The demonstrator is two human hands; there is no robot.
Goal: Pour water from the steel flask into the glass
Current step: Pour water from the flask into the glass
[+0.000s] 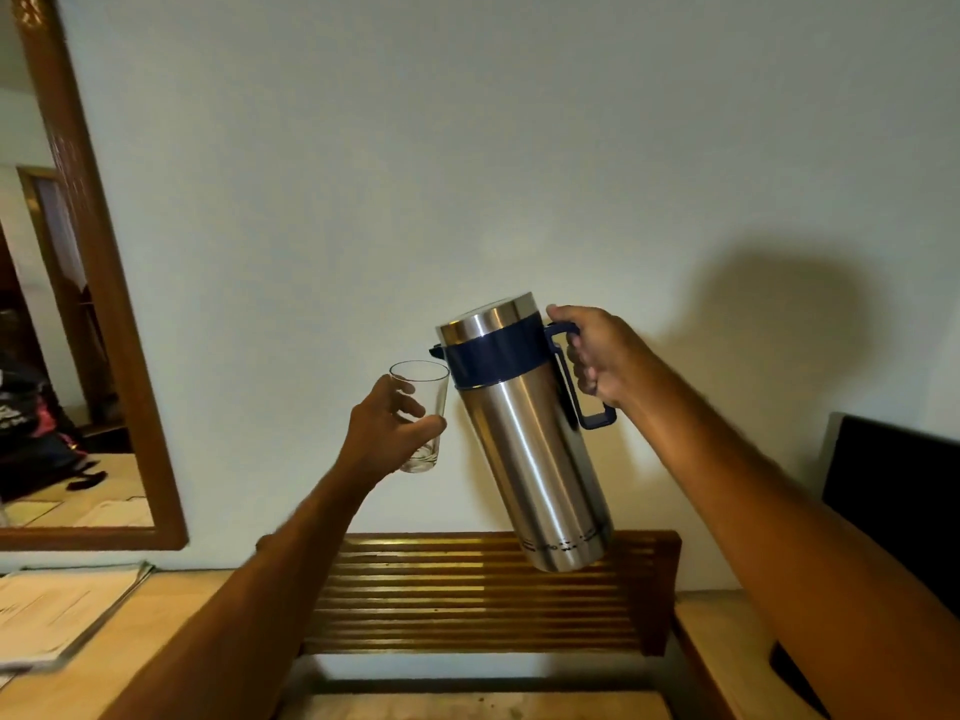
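Note:
A tall steel flask (530,449) with a dark blue collar and handle hangs in the air in front of the wall, tilted with its top leaning left. My right hand (597,356) grips its blue handle. Its small blue spout sits just above and right of the rim of a clear glass (423,402). My left hand (387,428) holds that glass from the left, raised and nearly upright. The glass looks empty, and no water stream shows.
A slatted wooden rack (483,589) stands against the wall below the flask. A wood-framed mirror (119,356) hangs at left, papers (57,610) lie on the table at lower left, and a dark screen (893,496) stands at right.

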